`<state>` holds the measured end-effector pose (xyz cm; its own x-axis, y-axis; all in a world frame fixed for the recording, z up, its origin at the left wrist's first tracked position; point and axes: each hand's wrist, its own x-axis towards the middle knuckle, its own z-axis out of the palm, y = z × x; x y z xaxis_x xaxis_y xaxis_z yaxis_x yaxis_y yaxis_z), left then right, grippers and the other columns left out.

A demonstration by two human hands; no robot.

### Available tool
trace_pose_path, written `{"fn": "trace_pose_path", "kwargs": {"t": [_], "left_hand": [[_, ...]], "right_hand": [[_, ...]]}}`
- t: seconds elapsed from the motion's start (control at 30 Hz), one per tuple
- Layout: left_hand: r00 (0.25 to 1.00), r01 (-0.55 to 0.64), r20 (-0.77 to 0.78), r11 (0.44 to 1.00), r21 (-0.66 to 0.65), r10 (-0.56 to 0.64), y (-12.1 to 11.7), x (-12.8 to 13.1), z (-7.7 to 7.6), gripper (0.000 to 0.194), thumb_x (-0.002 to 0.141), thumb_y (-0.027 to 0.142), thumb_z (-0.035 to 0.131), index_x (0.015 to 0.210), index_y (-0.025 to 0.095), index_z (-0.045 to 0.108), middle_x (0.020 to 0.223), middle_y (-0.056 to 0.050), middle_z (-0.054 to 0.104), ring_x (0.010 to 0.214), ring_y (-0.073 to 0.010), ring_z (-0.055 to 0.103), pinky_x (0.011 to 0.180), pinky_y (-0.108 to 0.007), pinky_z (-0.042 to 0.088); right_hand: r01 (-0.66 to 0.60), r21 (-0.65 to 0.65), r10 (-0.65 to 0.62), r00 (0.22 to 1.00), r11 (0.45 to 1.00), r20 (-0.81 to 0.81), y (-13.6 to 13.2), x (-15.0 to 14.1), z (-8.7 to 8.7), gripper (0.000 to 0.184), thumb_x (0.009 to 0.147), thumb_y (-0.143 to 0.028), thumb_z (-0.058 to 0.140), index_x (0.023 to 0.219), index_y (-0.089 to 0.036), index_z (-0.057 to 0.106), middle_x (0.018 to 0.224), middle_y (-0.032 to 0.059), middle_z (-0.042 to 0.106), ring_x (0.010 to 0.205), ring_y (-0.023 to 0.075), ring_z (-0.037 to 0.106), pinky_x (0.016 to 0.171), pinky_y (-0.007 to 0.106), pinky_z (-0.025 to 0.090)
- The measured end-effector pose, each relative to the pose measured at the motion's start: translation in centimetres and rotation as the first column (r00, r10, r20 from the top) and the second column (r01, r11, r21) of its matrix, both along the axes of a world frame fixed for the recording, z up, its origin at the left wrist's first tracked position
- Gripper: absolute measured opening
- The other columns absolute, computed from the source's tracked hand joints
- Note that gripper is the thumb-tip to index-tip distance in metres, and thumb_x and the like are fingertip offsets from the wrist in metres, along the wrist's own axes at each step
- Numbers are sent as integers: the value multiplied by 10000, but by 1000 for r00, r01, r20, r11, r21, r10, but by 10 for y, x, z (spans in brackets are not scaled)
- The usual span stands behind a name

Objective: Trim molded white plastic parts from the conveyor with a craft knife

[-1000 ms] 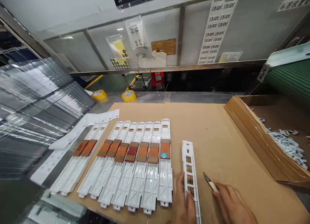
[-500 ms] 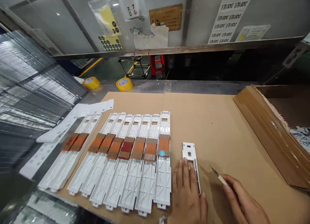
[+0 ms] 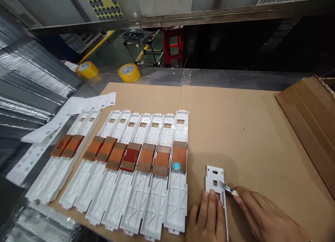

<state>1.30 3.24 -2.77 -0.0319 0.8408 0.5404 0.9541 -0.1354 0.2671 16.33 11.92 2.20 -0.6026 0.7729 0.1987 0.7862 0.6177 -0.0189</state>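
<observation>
A narrow white plastic part with cut-out holes lies on the brown board at the lower right. My left hand rests flat on its near half, fingers stretched out, covering much of it. In my right hand is a small craft knife with a pointed metal blade and a pale handle. The blade tip meets the part's right side beside the small square hole. Left of my hands, several long white plastic strips lie in a row, each crossed by an orange-brown piece.
A cardboard box stands at the right edge. Two yellow tape rolls sit behind the cardboard sheet. Paper label strips lie at the left beside wrapped silvery material. A red stool is beyond the table.
My right hand has brought the knife left onto the white part. My left hand has slid back toward its near end. The view has tilted down.
</observation>
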Motion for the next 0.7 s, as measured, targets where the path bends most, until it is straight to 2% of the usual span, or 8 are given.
{"fn": "trace_pose_path", "kwargs": {"t": [0.23,0.5,0.7], "left_hand": [[996,-57,76,997,45,53,3,5,-3,465,953,376,302,1029,173,713,1063,-79,729,1175,-183,567,872,-319,401],[994,-61,88,998,3,60,2,5,1,491,964,389,273,1054,173,704,1081,-70,726,1174,-178,570,895,-314,397],[994,-62,93,998,-2,62,1,6,1,492,965,385,270,1051,172,705,1076,-75,727,1169,-182,576,896,-318,399]], "right_hand": [[-90,-80,94,994,993,51,3,9,-12,308,998,-415,322,1072,-262,578,807,-20,650,628,120,648,503,239,483],[-125,-118,133,989,985,71,6,14,-16,279,982,-399,352,1101,-273,571,825,-18,648,628,115,646,487,227,474],[-135,-90,142,987,987,71,6,15,-15,292,982,-389,330,1063,-269,584,874,0,676,637,121,654,474,228,470]]}}
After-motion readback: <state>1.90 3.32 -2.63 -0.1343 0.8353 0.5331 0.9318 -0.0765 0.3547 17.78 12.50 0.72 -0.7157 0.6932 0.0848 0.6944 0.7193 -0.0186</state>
